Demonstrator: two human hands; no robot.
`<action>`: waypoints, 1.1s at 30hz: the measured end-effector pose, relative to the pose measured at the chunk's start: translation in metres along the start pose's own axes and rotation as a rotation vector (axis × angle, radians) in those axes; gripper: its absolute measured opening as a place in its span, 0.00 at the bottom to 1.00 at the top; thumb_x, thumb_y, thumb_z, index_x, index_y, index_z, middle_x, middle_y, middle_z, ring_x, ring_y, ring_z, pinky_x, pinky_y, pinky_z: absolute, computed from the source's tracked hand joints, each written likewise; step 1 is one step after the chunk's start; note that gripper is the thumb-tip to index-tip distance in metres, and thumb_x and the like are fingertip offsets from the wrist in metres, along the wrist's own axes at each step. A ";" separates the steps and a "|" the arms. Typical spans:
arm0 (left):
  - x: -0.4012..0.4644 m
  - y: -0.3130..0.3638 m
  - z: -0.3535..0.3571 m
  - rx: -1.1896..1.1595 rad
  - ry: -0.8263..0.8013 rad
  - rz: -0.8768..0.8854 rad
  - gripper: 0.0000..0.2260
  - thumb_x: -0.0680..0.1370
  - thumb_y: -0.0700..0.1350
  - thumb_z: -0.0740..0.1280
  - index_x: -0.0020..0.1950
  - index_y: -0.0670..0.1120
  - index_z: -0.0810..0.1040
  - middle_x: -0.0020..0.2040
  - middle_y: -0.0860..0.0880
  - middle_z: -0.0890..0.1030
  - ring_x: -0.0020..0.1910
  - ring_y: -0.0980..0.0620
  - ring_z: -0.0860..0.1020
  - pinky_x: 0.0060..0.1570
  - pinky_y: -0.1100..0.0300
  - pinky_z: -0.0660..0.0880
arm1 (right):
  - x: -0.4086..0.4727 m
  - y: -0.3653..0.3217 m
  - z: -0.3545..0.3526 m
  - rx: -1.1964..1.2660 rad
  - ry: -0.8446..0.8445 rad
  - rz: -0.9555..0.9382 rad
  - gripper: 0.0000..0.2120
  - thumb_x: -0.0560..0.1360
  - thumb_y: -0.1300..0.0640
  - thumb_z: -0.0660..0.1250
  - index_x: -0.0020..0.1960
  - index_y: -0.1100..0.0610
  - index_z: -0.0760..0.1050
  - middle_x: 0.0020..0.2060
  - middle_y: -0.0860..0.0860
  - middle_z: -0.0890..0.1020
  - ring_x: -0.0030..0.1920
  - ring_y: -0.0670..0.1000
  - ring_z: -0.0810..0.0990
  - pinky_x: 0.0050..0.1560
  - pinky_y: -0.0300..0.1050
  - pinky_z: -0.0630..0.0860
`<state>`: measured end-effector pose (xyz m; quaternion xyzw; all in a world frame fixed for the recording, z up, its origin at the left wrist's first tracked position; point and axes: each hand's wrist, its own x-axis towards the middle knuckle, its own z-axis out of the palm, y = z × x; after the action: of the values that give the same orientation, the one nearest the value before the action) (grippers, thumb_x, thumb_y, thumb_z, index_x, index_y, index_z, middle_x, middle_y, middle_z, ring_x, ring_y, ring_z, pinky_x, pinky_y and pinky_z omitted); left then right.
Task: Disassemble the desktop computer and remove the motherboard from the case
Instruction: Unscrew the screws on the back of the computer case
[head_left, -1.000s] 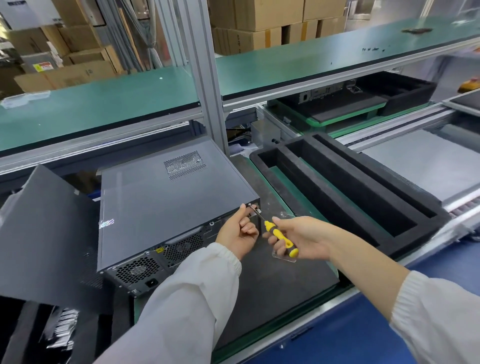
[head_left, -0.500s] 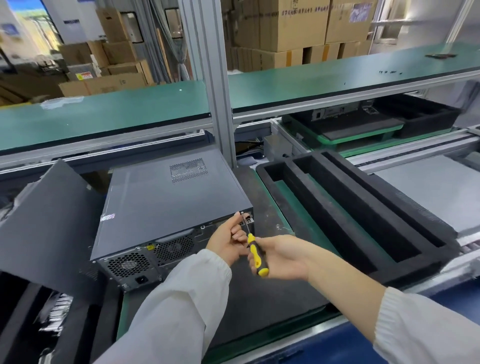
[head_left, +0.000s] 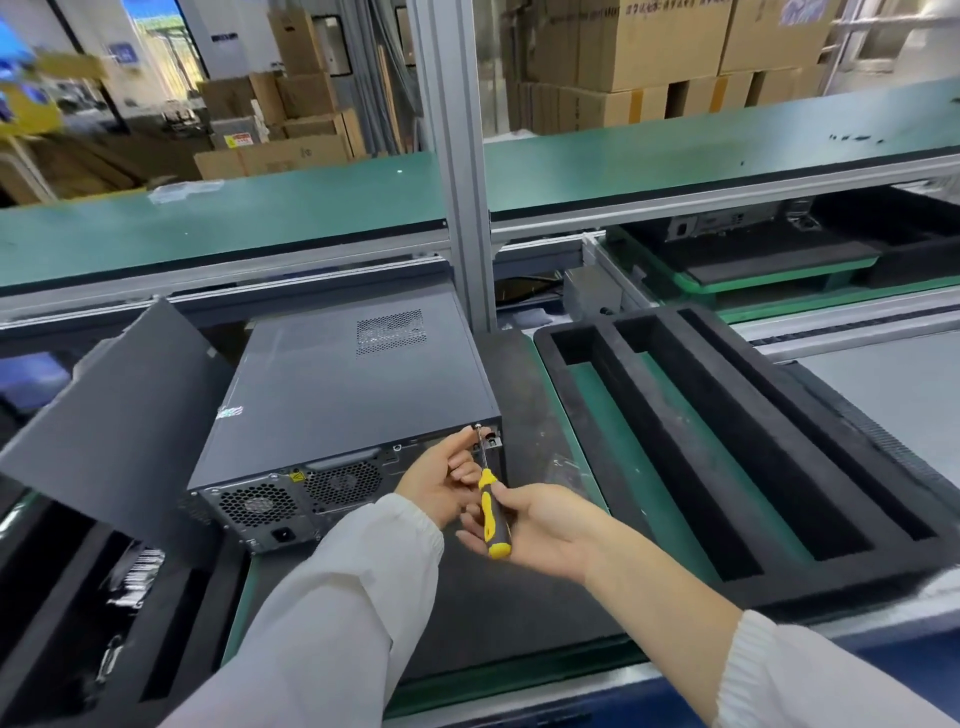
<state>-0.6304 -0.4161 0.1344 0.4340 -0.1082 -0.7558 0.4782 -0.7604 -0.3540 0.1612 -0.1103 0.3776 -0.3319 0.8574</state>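
Observation:
A dark grey desktop case (head_left: 332, 395) lies on its side on the bench, its rear panel with fan grilles and power socket facing me. At the rear's upper right corner sits a screw (head_left: 476, 426). The tip of a yellow-and-black screwdriver (head_left: 491, 514) rests on it, the shaft rising steeply. My right hand (head_left: 545, 535) holds the handle from below. My left hand (head_left: 436, 478) is at the same corner, thumb reaching up to the screw and curled fingers against the shaft. The motherboard is hidden inside the closed case.
A loose grey side panel (head_left: 114, 415) leans left of the case. A black foam tray (head_left: 831, 587) with long slots lies to the right. An aluminium post (head_left: 457, 208) stands behind the case under a green shelf (head_left: 260, 208). Another foam tray (head_left: 52, 597) sits at lower left.
The screwdriver has swung from a slant to nearly upright, its tip staying at the corner screw. My right hand has dropped below the handle. My left hand stays at the corner.

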 end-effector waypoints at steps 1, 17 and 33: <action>0.001 0.000 0.000 0.000 0.001 -0.004 0.10 0.80 0.44 0.62 0.42 0.42 0.77 0.20 0.54 0.59 0.17 0.58 0.59 0.20 0.69 0.58 | -0.001 -0.001 0.000 -0.013 0.004 0.005 0.08 0.80 0.62 0.59 0.49 0.67 0.73 0.37 0.60 0.78 0.37 0.57 0.80 0.44 0.56 0.81; -0.001 -0.001 0.003 -0.057 0.010 -0.017 0.09 0.80 0.44 0.63 0.45 0.41 0.79 0.19 0.54 0.59 0.17 0.58 0.58 0.19 0.70 0.58 | 0.001 0.004 -0.001 -0.009 -0.026 0.027 0.04 0.75 0.64 0.66 0.47 0.64 0.72 0.32 0.56 0.77 0.27 0.48 0.74 0.28 0.39 0.76; 0.003 -0.002 0.002 -0.085 0.021 -0.026 0.08 0.78 0.43 0.65 0.45 0.40 0.80 0.20 0.53 0.59 0.17 0.58 0.59 0.18 0.69 0.58 | 0.002 0.002 -0.009 0.004 -0.047 0.029 0.08 0.78 0.57 0.63 0.46 0.63 0.71 0.32 0.56 0.75 0.28 0.48 0.71 0.27 0.39 0.72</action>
<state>-0.6334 -0.4183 0.1331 0.4227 -0.0653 -0.7611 0.4876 -0.7654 -0.3533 0.1533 -0.1109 0.3585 -0.3173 0.8709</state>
